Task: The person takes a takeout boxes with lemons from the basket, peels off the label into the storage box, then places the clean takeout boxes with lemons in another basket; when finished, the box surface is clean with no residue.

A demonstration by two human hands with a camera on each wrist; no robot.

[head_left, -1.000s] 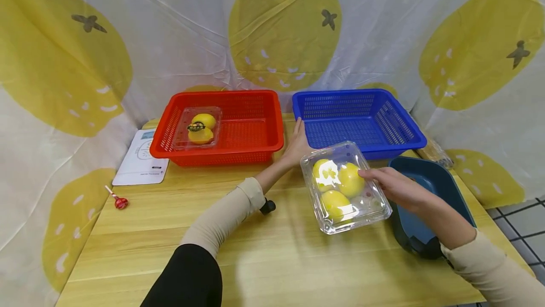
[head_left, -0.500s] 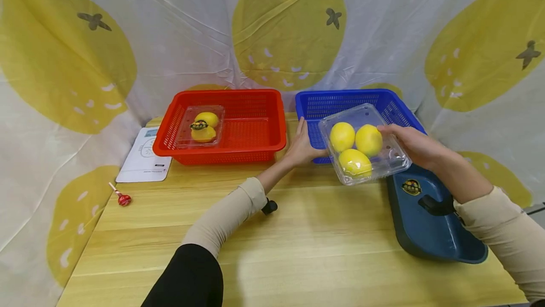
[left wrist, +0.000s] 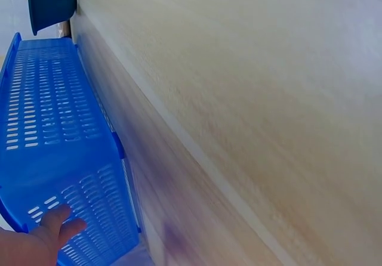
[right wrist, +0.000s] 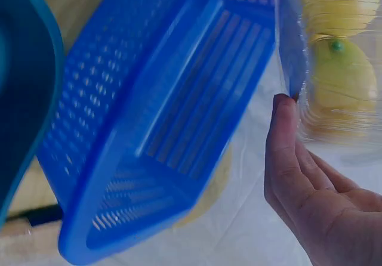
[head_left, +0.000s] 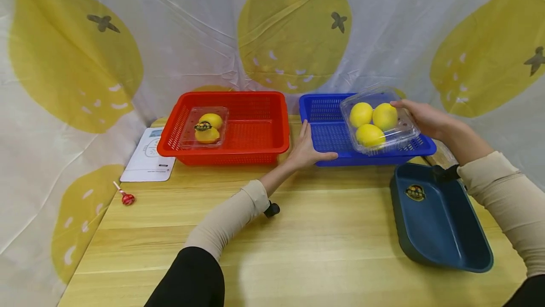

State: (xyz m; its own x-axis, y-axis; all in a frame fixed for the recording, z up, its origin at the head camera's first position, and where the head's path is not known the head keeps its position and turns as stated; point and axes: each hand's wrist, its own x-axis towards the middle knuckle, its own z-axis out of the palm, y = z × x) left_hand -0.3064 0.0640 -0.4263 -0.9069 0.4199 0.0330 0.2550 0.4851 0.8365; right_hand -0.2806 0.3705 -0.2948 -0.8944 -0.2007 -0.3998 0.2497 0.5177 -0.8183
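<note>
My right hand [head_left: 426,118] grips the right edge of a clear plastic box [head_left: 403,137], which holds three lemons [head_left: 370,135]. The box is tilted over the right part of the blue basket [head_left: 325,132] at the back. In the right wrist view, the fingers [right wrist: 286,158] lie along the box's outer side, above the basket's rim. My left hand [head_left: 307,151] is at the basket's left end, fingers straight and thumb stretched along the front. The left wrist view shows its fingertips [left wrist: 68,230] against the slotted end wall [left wrist: 101,200].
Left of the blue basket, a red basket [head_left: 251,151] holds another clear box with lemons [head_left: 207,135]. A dark teal bin [head_left: 443,222] with a round sticker stands at right. A white card [head_left: 149,160] and a red lollipop [head_left: 127,198] lie at left. A printed curtain [head_left: 191,28] hangs behind.
My right hand has carried the box of lemons away from me and rightward, from in front of the blue basket to over it. The left hand stays at the basket's left end.
</note>
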